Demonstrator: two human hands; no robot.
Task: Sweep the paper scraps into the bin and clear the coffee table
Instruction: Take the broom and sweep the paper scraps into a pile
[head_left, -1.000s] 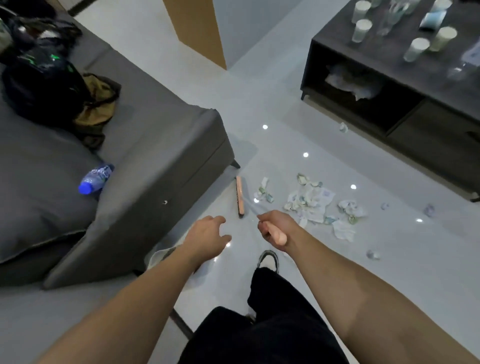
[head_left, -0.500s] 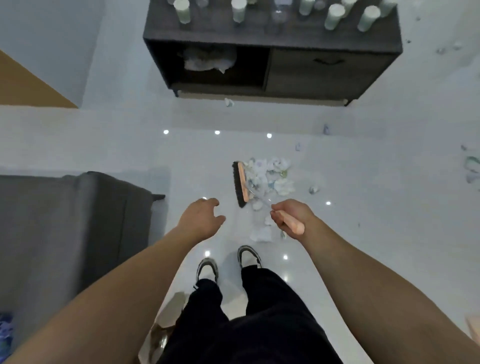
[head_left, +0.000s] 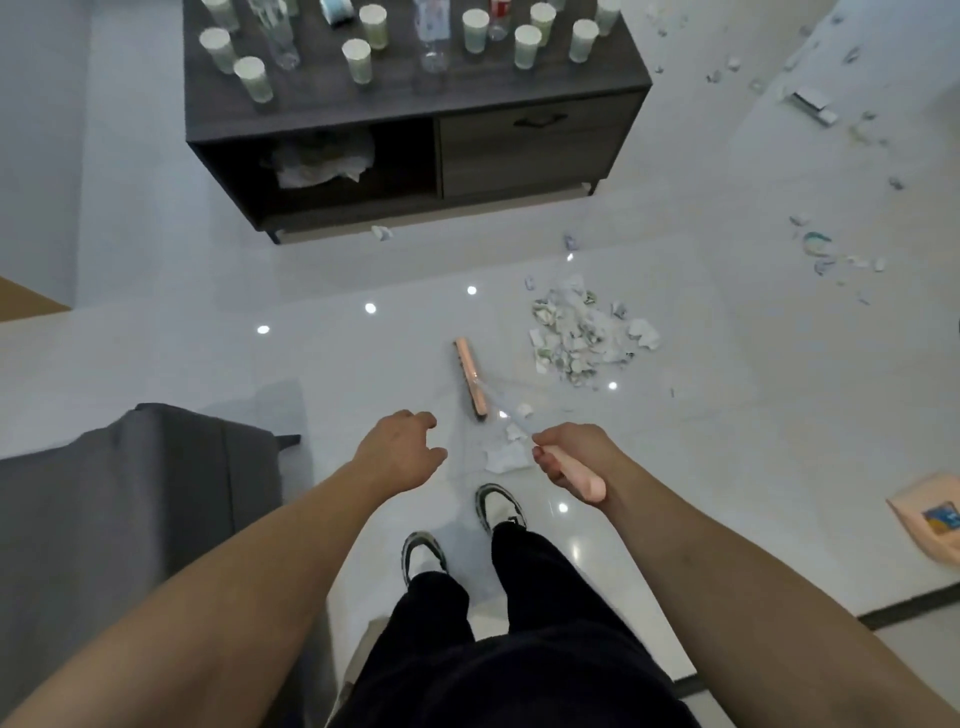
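The right hand (head_left: 569, 457) gripped the broom (head_left: 471, 383); the left hand (head_left: 400, 449) hung spread, empty. With the scrap pile (head_left: 582, 332) mid-floor, a hard stroke risked scattering it.

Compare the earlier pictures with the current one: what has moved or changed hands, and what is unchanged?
The broom head, which was against the paper scraps half a second ago, now lies to their left with bare floor between. The view has also swung from the sofa toward the coffee table. Unchanged: the right hand grips the broom handle, the left hand is open and empty, and cups still cover the table.
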